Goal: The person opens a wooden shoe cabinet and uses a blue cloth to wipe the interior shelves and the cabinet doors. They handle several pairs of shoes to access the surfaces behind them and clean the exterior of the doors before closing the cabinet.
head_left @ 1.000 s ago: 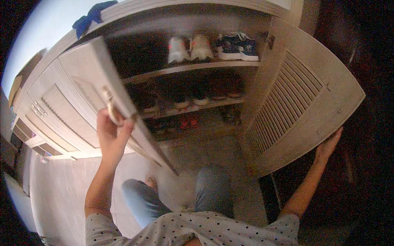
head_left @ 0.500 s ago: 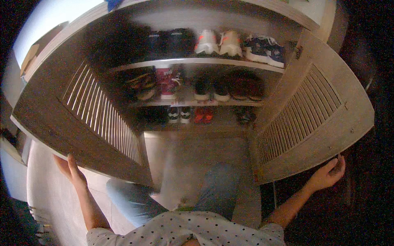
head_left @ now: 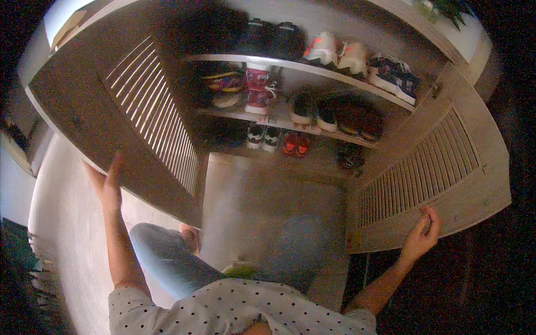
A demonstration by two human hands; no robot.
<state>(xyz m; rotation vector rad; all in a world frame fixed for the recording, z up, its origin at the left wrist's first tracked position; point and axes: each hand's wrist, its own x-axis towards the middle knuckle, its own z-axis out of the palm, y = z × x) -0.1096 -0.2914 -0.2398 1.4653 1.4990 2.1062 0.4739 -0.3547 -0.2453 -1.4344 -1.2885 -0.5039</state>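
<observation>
My left hand [head_left: 106, 190] grips the lower edge of the left louvred door [head_left: 84, 128] of a wooden shoe cabinet, thumb on its inner face. My right hand [head_left: 422, 234] is by the lower edge of the right louvred door [head_left: 491, 162], in front of its inner side. Its fingers are curled, with nothing seen in them; whether they touch the wood I cannot tell. Both doors stand swung out. Between them, a top shelf [head_left: 223, 58] bears dark shoes [head_left: 271, 39], pale sneakers [head_left: 338, 54] and a navy-and-white pair [head_left: 393, 78].
The middle shelf [head_left: 223, 114] holds red-and-white high-tops [head_left: 259, 89], patterned shoes [head_left: 223, 84] and several dark shoes [head_left: 346, 114]. Lower down are black-and-white shoes [head_left: 262, 138] and a small red pair [head_left: 296, 144]. My jeans-clad leg [head_left: 167, 257] is below the left door. A green plant [head_left: 452, 11] shows at the top right.
My right hand has shifted left, off the right door's edge to its inner side. My left hand remains on the left door, higher in view. The whole view has turned slightly.
</observation>
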